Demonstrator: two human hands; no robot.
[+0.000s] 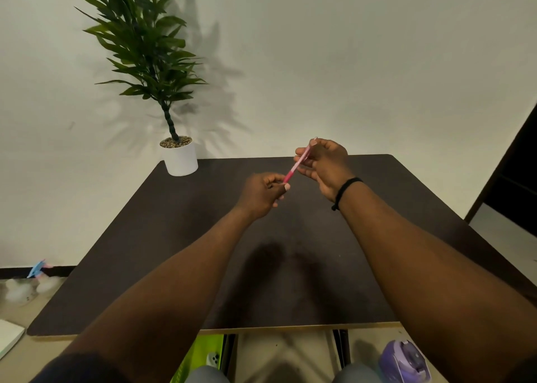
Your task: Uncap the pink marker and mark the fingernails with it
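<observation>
We stretch both forearms forward. Our left hand [263, 192] pinches with curled fingers; our right hand [324, 164], slightly higher, curls too.

The pen [297, 164] looks like glossy pink plastic; the table [174, 237] is dark, matt, smooth; the pot [180, 159] is plain matt white.

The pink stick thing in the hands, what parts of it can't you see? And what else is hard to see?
Head view only:
- Pink pen: its lower end is hidden in the left hand, its upper part behind the fingers of the right hand; too small to read any print.
- Purple object under the table: partly behind the right forearm.
- Plant: its top is cut off by the picture's edge.
</observation>
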